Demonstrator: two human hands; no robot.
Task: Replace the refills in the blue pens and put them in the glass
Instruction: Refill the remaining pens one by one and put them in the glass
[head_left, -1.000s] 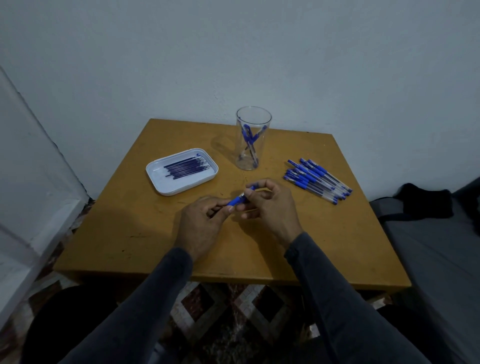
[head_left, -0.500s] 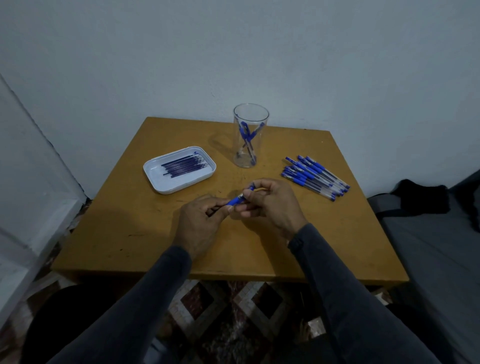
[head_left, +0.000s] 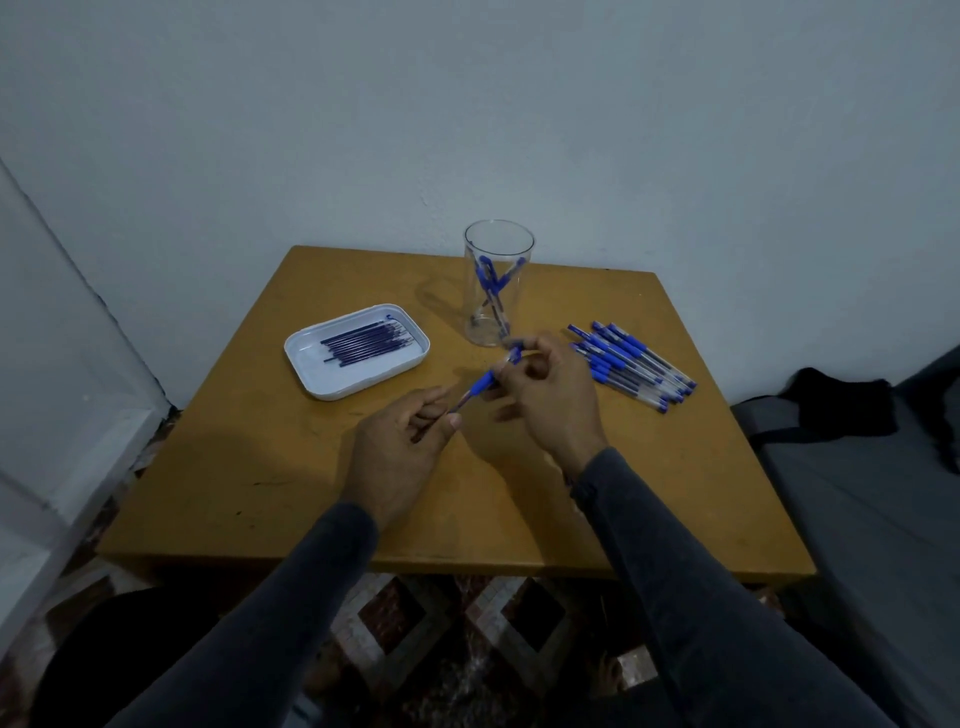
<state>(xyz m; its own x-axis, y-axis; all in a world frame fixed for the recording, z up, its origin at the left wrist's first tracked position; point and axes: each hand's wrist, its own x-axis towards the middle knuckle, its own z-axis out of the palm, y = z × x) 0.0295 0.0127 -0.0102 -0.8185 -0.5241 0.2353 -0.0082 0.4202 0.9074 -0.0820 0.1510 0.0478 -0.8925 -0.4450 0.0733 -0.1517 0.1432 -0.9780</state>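
Head view, the only one we get: both hands are up over the middle of the table (head_left: 249, 467), working one pen (head_left: 480, 387) between them. The left hand (head_left: 400, 447) pinches the lower end, thumb and fingers curled round what looks like the dark refill or tip section. The right hand (head_left: 545, 395) grips the upper end, fingers curled round the barrel, just in front of the glass (head_left: 498, 283).

My read: this is the twist or pull at the join, the pen coming apart or going back together, and I cannot tell which. To do it well, keep both ends in one straight line, turn the barrel with the right fingertips and hold the left end steady. Any bend at the join could kink that thin refill. Keep it low over the table so a loose tip does not roll off.

Pose: both forearms reach in from the near edge, wrists raised clear of the wood, left palm turned inward, right hand arched over the pen with knuckles up.

The glass holds a few pens already, standing crossed. The pile of pens (head_left: 631, 366) lies to the right, near the right hand. The tray (head_left: 311, 364) of refills (head_left: 366, 343) sits to the left, well apart from the hands.
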